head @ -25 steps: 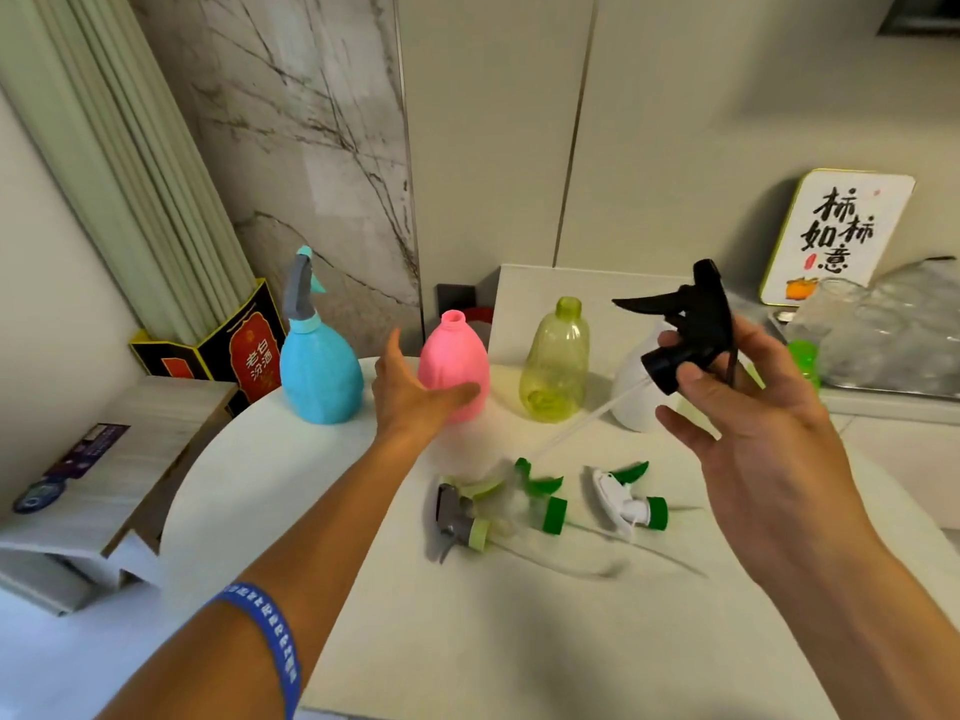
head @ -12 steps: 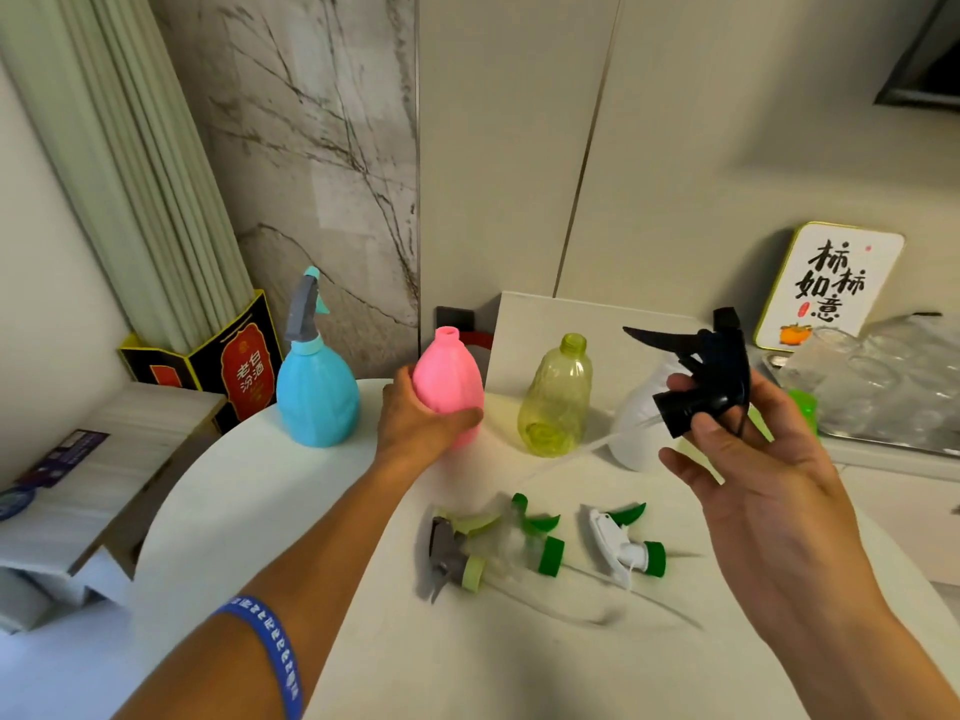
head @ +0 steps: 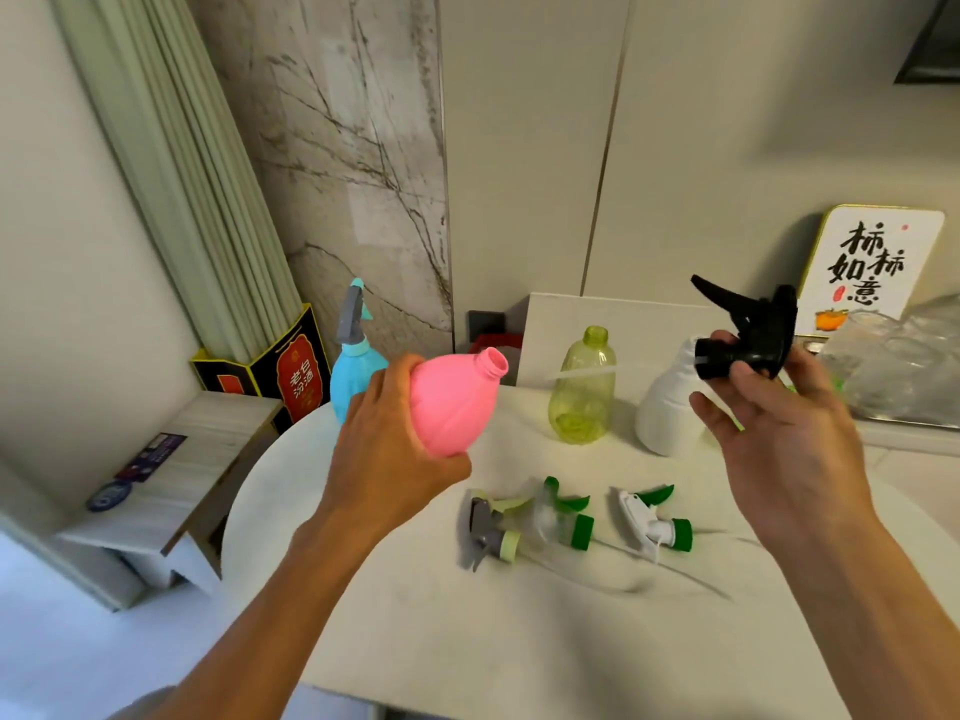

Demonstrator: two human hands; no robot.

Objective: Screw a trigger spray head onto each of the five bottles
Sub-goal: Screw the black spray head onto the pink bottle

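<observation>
My left hand [head: 387,454] grips the pink bottle [head: 452,402] and holds it off the table, tilted with its open neck pointing up and to the right. My right hand [head: 779,433] pinches a black trigger spray head [head: 748,335] by its collar, its clear dip tube [head: 587,374] reaching left toward the pink bottle. A blue bottle [head: 356,371] with a grey head screwed on stands at the back left. An uncapped yellow-green bottle [head: 582,392] and a white bottle [head: 670,407] stand at the back. Three loose spray heads lie on the table: grey [head: 488,532], clear-green [head: 563,517], white-green [head: 657,522].
The round white table [head: 519,641] ends at its left edge near a low wooden shelf [head: 171,475]. A dark red-labelled box [head: 280,366] leans behind the blue bottle. A white sign with black characters [head: 867,267] and crumpled clear plastic [head: 893,366] sit at the back right.
My left hand closed on the pink bottle, lifted it off the table and tilted it rightward. My right hand kept the black spray head raised and turned its collar toward the bottle.
</observation>
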